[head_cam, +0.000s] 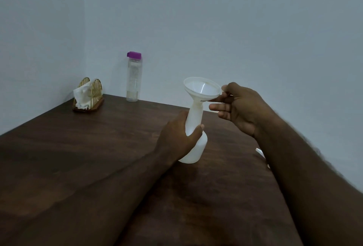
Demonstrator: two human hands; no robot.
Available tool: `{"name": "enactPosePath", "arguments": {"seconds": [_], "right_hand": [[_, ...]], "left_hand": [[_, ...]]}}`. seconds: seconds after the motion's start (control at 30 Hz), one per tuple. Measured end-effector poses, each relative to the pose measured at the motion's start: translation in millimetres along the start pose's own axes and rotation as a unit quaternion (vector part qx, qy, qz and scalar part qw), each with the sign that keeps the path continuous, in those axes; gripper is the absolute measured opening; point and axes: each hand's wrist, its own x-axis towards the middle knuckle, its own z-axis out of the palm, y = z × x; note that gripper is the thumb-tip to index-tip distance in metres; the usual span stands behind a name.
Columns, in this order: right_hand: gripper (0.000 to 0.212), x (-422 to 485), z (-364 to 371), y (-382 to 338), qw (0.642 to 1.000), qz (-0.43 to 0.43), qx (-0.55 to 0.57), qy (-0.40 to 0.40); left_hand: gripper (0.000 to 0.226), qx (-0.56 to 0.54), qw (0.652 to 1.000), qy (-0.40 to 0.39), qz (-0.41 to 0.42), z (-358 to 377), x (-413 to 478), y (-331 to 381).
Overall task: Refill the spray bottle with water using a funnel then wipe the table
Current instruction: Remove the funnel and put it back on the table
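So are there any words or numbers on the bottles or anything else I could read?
None can be read.
Water bottle: pale pattern, too blurred to tell.
Spray bottle, funnel: plain white.
Napkin holder: no writing visible.

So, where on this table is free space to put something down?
Bare wood lies left of the spray bottle, in front of the napkin holder and water bottle. It is crowded around the funnel, where the left hand and right hand work.
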Motion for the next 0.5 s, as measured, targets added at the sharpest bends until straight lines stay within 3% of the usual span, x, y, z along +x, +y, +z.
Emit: {"name": "enactPosePath", "arguments": {"seconds": [0.5], "right_hand": [[0.020, 5.4, -0.2, 14.9, 0.995, -0.060, 0.028, 0.077]], "left_hand": [[0.062, -0.008, 1.000, -0.008, 0.015, -2.0, 0.9, -1.5]]}}
